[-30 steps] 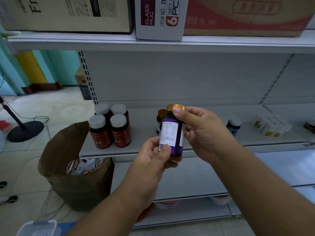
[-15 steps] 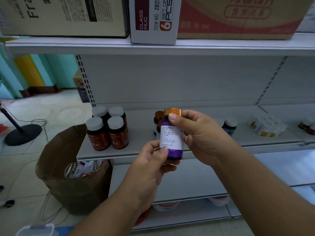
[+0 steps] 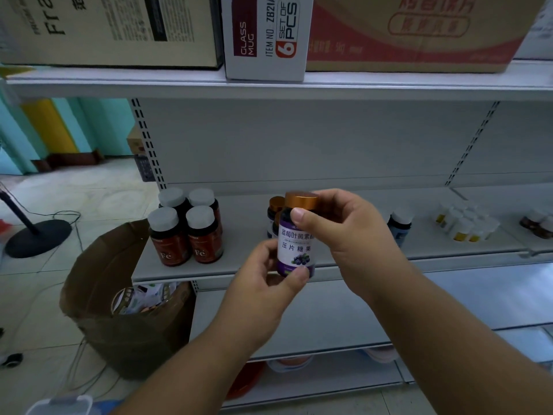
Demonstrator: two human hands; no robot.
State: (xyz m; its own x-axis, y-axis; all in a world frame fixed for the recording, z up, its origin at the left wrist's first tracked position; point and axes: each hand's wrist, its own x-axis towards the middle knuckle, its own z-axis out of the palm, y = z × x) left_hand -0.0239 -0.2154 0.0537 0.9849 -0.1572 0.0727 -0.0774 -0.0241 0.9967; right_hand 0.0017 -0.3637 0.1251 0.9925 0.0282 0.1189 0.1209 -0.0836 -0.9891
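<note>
A dark bottle [image 3: 296, 250] with a gold cap and a purple-and-white blueberry label is held upright in front of the white shelf [image 3: 239, 271]. My left hand [image 3: 266, 283] grips its lower part, thumb across the bottom of the label. My right hand [image 3: 344, 232] grips its top, thumb on the shoulder just under the cap. The label's front face is turned toward me. Behind it on the shelf stand similar gold-capped bottles [image 3: 275, 211], mostly hidden by the held one.
Several red "Fe" bottles [image 3: 185, 229] with grey caps stand at the shelf's left end. A blue bottle [image 3: 401, 226] and small white bottles [image 3: 466, 223] stand to the right. A brown cardboard box [image 3: 125, 319] with packets sits on the floor. Cartons [image 3: 266, 37] fill the top shelf.
The bottle has been turned between my hands: the fine-print side faced me before, now the front label with the blueberry picture does. Both hands stay on it.
</note>
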